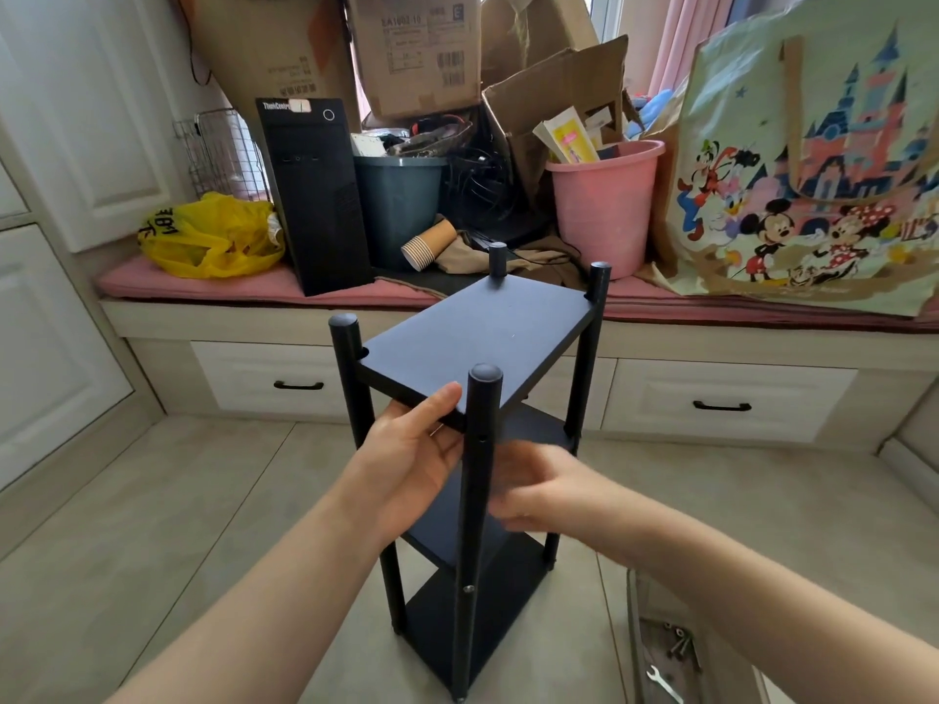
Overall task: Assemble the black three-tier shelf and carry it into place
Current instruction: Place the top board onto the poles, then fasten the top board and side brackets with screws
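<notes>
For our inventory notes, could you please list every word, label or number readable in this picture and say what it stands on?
"ThinkCentr": top of the black computer tower; a sticker hides the end.
"LA1602-10", roughly, as it is blurred: the cardboard box.
Barcode labels on that box: too small to read.
Black characters on the yellow bag: crumpled, unreadable.
Lettering on the cartoon tote bag: unreadable.

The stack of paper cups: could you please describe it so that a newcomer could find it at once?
Look at the pink-cushioned window seat along the far wall. In front of the grey bin, between the black computer tower and the pink bucket, lies the stack of paper cups. It alone is brown, ribbed and tipped on its side.
</notes>
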{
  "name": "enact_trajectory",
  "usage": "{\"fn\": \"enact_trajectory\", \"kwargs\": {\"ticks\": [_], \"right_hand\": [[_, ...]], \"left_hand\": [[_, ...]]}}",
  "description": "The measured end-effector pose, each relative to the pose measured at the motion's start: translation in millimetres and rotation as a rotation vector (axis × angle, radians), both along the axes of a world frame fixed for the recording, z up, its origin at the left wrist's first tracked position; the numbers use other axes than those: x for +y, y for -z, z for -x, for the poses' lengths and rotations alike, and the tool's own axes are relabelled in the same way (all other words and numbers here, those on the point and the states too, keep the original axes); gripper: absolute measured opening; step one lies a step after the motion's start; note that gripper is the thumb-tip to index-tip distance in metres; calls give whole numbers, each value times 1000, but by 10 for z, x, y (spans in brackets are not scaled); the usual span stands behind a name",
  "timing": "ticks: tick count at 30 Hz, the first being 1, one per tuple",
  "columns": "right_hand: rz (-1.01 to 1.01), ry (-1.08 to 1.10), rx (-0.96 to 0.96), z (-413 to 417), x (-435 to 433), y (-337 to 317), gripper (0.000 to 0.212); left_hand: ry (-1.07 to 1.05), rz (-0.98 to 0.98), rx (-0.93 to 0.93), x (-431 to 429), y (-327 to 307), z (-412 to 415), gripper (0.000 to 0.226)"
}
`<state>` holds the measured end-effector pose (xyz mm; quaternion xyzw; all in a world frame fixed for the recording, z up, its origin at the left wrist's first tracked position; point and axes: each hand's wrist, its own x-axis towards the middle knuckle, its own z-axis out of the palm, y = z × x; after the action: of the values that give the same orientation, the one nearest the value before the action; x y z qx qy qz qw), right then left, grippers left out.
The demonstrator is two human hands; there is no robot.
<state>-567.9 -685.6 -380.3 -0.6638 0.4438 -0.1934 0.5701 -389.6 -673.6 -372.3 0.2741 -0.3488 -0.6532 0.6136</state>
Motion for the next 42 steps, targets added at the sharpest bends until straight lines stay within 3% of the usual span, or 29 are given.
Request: {"fn": "enact_trajectory", "kwargs": {"ticks": [6, 9, 15, 23, 29, 42], "right_hand": [[340, 87, 213, -274, 139, 242, 39], [432, -18, 319, -212, 13, 200, 26], [442, -125, 290, -39, -126, 95, 20], [461, -46, 317, 107, -249, 118, 13], [507, 47, 362, 218, -308, 181, 16], [488, 132, 241, 452, -339, 322, 24]], "left_hand": [[-27, -18, -7, 18, 20, 17, 29], [-43, -6, -6, 7, 37, 17, 30], [-71, -9, 25, -54, 83, 146, 37], [-129, -58, 111, -132, 54, 410, 61], [-134, -90, 76, -198, 32, 557, 64], [-108, -94, 104, -235, 5, 756, 55]]}}
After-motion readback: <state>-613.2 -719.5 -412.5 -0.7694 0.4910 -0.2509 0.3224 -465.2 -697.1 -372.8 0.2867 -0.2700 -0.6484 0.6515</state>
